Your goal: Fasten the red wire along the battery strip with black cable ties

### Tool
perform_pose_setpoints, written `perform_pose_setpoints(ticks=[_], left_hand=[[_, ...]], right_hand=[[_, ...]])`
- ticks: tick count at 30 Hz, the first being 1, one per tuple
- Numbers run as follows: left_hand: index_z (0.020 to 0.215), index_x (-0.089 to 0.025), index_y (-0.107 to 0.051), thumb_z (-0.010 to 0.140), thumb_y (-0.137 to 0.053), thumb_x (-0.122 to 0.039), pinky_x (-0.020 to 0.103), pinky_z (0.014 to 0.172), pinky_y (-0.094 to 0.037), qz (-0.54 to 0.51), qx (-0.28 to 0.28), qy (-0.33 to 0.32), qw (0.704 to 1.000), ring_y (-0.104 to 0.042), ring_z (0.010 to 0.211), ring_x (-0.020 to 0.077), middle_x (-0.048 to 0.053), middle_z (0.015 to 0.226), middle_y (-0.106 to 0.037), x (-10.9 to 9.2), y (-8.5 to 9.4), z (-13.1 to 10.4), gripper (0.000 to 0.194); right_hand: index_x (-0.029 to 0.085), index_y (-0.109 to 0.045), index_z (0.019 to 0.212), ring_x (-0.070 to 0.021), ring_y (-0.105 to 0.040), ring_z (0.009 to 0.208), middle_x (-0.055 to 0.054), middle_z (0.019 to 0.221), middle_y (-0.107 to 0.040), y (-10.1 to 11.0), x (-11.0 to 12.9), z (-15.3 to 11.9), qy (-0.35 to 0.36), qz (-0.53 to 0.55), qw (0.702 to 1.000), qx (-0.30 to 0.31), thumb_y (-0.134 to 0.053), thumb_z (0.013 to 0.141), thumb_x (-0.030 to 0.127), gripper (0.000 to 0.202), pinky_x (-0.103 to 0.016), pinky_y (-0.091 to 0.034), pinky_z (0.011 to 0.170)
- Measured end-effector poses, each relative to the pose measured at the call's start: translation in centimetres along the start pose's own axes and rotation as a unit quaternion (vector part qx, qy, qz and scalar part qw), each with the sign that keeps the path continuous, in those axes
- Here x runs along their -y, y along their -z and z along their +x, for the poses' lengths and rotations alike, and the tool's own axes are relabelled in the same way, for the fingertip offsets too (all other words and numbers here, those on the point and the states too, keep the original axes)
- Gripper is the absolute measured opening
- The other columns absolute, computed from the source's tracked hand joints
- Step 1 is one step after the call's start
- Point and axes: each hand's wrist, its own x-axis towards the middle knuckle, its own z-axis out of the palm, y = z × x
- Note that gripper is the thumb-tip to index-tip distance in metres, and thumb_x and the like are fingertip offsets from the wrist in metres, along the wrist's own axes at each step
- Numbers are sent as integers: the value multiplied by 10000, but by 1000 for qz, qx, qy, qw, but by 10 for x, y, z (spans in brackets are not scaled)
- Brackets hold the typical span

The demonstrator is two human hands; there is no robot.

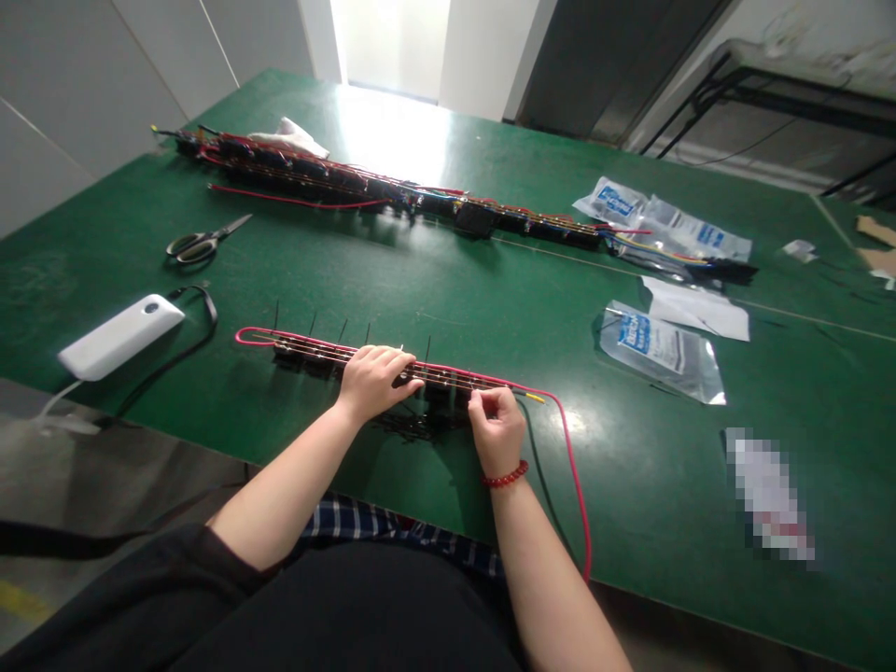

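A narrow black strip [308,353] with several thin wires along it lies near the table's front edge. Thin black ties stand up from it. A thick red cable [575,457] runs along its far side, loops back at the left end and bends down toward me at the right. My left hand [376,378] is wrapped over the middle of the strip, thumb on the near side. At the strip's right part, my right hand [496,420] is closed in a pinch; what lies between its fingertips is too small to name. Several black ties hang below the strip between my hands.
Across the green table [336,271] lies a longer wired black assembly [350,191]. Scissors [200,245] and a white power bank [122,336] with a black cable are at the left. Plastic bags [662,350] and white paper [700,308] lie at the right.
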Motion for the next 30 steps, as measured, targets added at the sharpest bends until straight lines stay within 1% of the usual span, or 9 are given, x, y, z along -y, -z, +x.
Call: perform_pose_setpoints(ticks=[9,17,30], left_hand=[[1041,-246,-697,847,-610,-533,402,894,-452,6,3,1,1000,-662,985,254,63,1049,-733,-1,0,0,357],[1043,-245,-698,849,-605,-534,404,893,-450,-1,3,6,1000,-662,986,256,63,1045,-735,-1,0,0,360],[1038,-240,-699,854,-600,-536,401,885,-453,9,-2,-3,1000,-665,982,256,64,1032,-737,0,0,0,363]], right_hand=[[211,-566,707,-120,-541,583,36,640,-574,1,2,0,-3,3,1000,3,-597,856,354,209,-256,-450,603],[211,-552,699,-115,-531,578,38,642,-565,1,3,1,-3,3,1000,-2,-605,854,337,206,-252,-441,595],[208,-570,732,-119,-545,591,32,661,-586,2,3,0,6,5,1000,-2,-600,858,324,174,-254,-453,603]])
